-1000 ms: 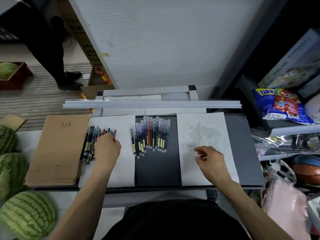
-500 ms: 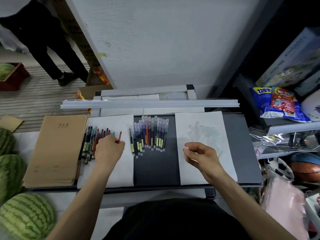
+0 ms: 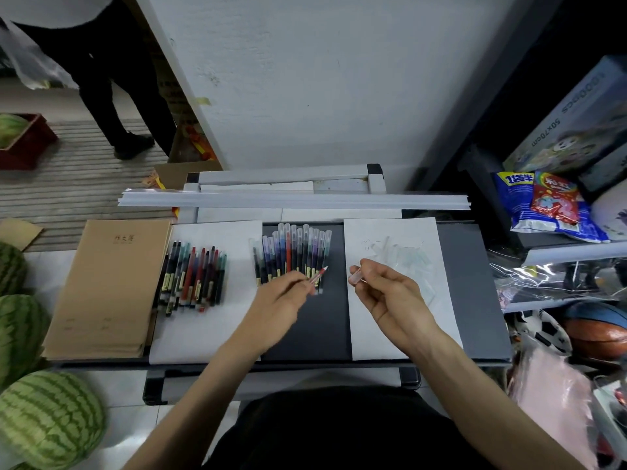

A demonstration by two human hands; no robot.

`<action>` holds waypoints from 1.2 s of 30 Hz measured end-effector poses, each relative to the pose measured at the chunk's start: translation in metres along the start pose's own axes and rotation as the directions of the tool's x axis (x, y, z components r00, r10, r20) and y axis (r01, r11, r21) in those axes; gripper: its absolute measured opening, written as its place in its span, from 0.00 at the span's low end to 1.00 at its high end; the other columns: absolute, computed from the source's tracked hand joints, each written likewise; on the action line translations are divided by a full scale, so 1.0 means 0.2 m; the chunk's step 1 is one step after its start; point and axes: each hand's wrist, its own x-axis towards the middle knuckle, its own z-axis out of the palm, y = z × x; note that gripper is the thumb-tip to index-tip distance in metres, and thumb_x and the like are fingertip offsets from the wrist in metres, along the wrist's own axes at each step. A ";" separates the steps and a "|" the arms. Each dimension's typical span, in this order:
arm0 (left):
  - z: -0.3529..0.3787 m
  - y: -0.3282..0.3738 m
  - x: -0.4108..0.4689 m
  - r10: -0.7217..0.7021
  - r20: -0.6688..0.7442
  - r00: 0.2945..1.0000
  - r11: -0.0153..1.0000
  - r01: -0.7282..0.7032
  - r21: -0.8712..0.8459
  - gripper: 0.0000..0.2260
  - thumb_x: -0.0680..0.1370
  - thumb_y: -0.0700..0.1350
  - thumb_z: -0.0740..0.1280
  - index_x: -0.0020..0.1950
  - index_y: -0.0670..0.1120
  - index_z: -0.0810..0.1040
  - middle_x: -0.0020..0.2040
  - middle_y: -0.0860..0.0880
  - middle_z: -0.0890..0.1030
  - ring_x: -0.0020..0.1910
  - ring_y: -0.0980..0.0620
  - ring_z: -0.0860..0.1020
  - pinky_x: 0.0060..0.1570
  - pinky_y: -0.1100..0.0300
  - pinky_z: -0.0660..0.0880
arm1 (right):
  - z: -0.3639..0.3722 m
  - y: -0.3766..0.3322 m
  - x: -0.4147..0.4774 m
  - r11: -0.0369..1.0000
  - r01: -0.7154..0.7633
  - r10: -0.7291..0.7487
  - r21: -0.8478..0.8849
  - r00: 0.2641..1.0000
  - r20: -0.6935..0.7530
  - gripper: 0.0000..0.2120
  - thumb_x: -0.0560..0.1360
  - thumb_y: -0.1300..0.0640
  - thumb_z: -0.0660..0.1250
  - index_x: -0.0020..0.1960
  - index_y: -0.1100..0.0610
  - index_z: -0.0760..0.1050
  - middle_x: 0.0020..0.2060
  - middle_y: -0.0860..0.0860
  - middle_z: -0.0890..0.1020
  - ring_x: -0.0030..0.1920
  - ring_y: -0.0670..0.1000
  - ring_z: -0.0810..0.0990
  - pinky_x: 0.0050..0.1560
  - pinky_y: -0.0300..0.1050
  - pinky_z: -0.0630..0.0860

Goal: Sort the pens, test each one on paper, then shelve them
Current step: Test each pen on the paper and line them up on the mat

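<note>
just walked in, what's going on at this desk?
A person is sorting pens. The left hand pinches a red pen, bare tip pointing toward the right hand, which holds a clear cap. A row of capped pens lies on the dark tabletop between two sheets; another group of pens lies on the left sheet, loose clear caps on the right sheet.

Left hand (image 3: pixel 274 300): bare, uncovered right to the fingertips.
Right hand (image 3: pixel 390 296): bare as well, uncovered down to the wrist.
Left forearm (image 3: pixel 203 385): bare along all we can see, near left.
Right forearm (image 3: pixel 475 385): bare too, near right.
Clothing: and there's a plain black fabric garment (image 3: pixel 339 432), dark and smooth, near centre between both arms.
</note>
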 end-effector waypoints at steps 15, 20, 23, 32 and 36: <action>0.12 0.10 -0.08 0.092 0.040 0.995 0.991 -0.095 0.092 0.13 0.86 0.46 0.61 0.46 0.51 0.83 0.33 0.47 0.69 0.31 0.49 0.65 0.33 0.52 0.61 | 0.05 -0.01 -0.05 0.957 0.173 -0.161 -0.234 0.984 0.070 0.04 0.82 0.63 0.67 0.56 0.61 0.78 0.51 0.60 0.87 0.50 0.55 0.85 0.53 0.46 0.81; 0.13 0.06 -0.05 0.077 0.066 0.995 0.996 -0.080 0.038 0.15 0.87 0.44 0.60 0.46 0.51 0.83 0.33 0.49 0.70 0.29 0.53 0.64 0.31 0.55 0.61 | 0.05 0.03 -0.04 0.929 0.198 -0.173 -0.313 0.979 0.105 0.07 0.82 0.63 0.67 0.59 0.65 0.78 0.51 0.59 0.88 0.51 0.54 0.86 0.54 0.46 0.79; 0.14 0.05 -0.05 0.039 0.075 0.996 0.999 -0.039 0.004 0.14 0.87 0.42 0.59 0.47 0.46 0.82 0.31 0.54 0.71 0.26 0.57 0.64 0.29 0.60 0.61 | 0.05 0.04 -0.04 0.928 0.197 -0.172 -0.318 0.980 0.103 0.05 0.81 0.64 0.68 0.56 0.64 0.78 0.50 0.60 0.88 0.50 0.53 0.86 0.53 0.45 0.80; 0.17 0.10 -0.04 -0.108 0.161 0.981 0.937 0.154 -0.313 0.15 0.88 0.42 0.57 0.49 0.37 0.79 0.31 0.48 0.67 0.25 0.54 0.59 0.25 0.62 0.58 | 0.06 0.05 0.02 0.922 0.224 -0.201 -0.316 0.974 0.103 0.05 0.81 0.64 0.69 0.55 0.66 0.78 0.48 0.62 0.87 0.46 0.55 0.85 0.51 0.47 0.80; 0.17 0.09 -0.04 -0.060 0.130 0.990 0.971 0.088 -0.221 0.14 0.88 0.43 0.58 0.53 0.38 0.81 0.34 0.48 0.75 0.27 0.53 0.69 0.25 0.62 0.63 | 0.06 0.00 0.04 0.905 0.246 -0.203 -0.346 0.967 0.154 0.06 0.81 0.67 0.68 0.56 0.66 0.79 0.47 0.62 0.87 0.46 0.54 0.87 0.49 0.45 0.81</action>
